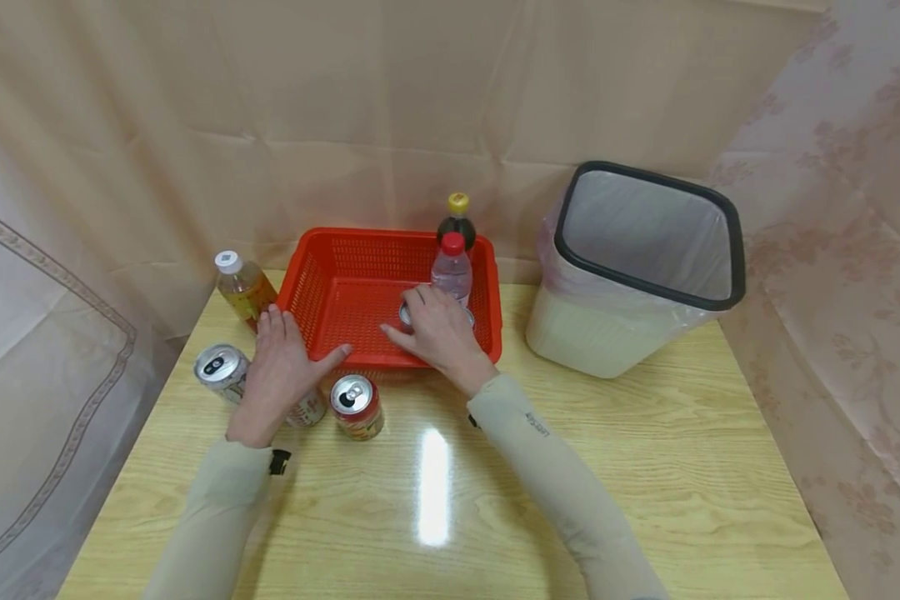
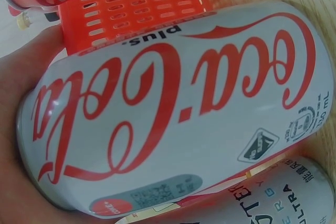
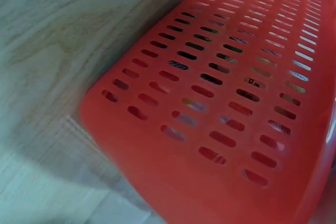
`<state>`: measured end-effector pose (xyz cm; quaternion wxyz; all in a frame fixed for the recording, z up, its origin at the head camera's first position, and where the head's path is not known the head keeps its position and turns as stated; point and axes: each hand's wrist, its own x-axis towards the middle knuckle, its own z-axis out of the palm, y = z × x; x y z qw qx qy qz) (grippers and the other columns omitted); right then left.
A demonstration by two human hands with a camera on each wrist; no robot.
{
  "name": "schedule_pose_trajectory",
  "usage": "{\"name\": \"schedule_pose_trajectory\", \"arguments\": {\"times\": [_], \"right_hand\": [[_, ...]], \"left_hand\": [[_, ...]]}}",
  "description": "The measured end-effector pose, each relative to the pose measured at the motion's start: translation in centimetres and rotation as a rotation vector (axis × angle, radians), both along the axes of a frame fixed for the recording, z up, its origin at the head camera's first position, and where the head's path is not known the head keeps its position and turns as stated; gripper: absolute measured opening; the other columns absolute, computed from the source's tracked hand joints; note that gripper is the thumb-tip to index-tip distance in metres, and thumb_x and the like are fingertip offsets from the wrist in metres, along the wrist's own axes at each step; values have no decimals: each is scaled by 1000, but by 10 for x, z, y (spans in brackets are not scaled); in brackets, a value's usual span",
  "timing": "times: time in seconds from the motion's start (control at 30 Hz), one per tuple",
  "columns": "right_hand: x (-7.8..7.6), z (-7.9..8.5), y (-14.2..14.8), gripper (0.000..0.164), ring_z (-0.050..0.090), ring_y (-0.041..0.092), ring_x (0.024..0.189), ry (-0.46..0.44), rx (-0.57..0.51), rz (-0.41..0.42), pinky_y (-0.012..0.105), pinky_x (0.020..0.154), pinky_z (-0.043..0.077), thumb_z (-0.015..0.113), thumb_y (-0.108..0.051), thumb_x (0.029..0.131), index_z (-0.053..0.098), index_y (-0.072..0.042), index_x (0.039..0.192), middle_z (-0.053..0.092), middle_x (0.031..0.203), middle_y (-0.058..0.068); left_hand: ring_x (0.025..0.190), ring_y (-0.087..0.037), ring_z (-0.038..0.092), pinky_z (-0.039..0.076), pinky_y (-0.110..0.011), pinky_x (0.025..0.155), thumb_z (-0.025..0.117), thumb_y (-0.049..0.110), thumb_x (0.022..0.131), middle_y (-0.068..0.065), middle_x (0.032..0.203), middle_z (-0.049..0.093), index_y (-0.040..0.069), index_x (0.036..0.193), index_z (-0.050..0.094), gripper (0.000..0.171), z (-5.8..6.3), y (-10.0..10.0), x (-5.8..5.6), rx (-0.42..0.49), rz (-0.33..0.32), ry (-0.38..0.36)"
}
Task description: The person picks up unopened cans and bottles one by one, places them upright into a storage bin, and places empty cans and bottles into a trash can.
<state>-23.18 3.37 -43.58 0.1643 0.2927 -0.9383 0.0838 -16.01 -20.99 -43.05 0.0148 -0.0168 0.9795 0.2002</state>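
My left hand [image 1: 277, 371] is over a white Coca-Cola plus can [image 2: 173, 103], with its fingers fairly straight and its thumb spread toward the basket. The palm hides the can's top in the head view. To its left stands a silver energy drink can [image 1: 222, 371], and to its right a red-topped can [image 1: 357, 407]. Inside the red basket [image 1: 390, 360], my right hand [image 1: 438, 329] holds a drink can [image 1: 404, 314] from above, its silver rim showing between thumb and fingers. The right wrist view shows mainly the basket's slotted wall [image 3: 210, 93].
A red-capped bottle [image 1: 452, 271] and a dark yellow-capped bottle [image 1: 457, 225] stand at the basket's right side. A white-capped tea bottle [image 1: 247, 287] is left of the basket. Farther right is a bin [image 1: 600, 329] with a black rim and liner, on the wooden table [image 1: 645, 450].
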Motion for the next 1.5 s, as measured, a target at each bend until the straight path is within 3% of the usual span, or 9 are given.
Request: {"name": "schedule_pose_trajectory", "arguments": {"times": [0.27,0.5,0.63,0.77,0.9,1.1,1.5], "right_hand": [[11,7,14,62,63,25,121,-50,-190,70,40,98,57,68,-51,97,59,-5,137,66,133,11],[28,17,36,55,63,23,114,12,-356,121,38,97,56,75,-41,94,59,-6,133,67,125,10],[39,21,52,58,60,28,126,36,-393,99,43,108,50,77,-37,94,57,-4,137,64,136,13],[49,19,68,60,56,32,133,-7,-443,40,49,111,47,73,-36,96,56,-1,141,60,143,14],[55,8,83,62,52,33,137,-57,-443,-28,51,114,43,66,-40,99,53,-1,145,55,149,16],[56,-11,96,81,36,39,149,-140,-363,-117,51,122,31,51,-55,103,40,7,153,39,160,25],[55,-33,102,106,13,40,157,-292,-227,-228,51,126,20,33,-76,99,20,8,161,15,169,26]], "left_hand": [[151,-58,3,16,-67,120,61,71,91,-42,163,0,-22,154,10,123,0,0,0,6,-4,8],[151,-58,3,15,-67,120,62,70,91,-42,162,0,-22,154,11,123,1,0,1,12,-4,15],[151,-58,3,15,-67,120,61,71,91,-43,162,1,-22,154,10,124,0,0,1,12,-7,19],[151,-59,4,15,-66,120,61,71,91,-43,162,1,-22,154,10,124,-1,0,1,8,-8,22],[151,-59,4,15,-67,120,61,71,91,-43,162,0,-22,154,10,124,0,0,1,2,-11,19],[151,-59,3,14,-66,121,61,70,92,-43,162,0,-22,154,8,123,-1,-1,0,1,-14,17],[151,-59,3,14,-66,121,62,69,92,-44,162,0,-23,154,9,123,0,-1,-1,-7,-13,12]]}}
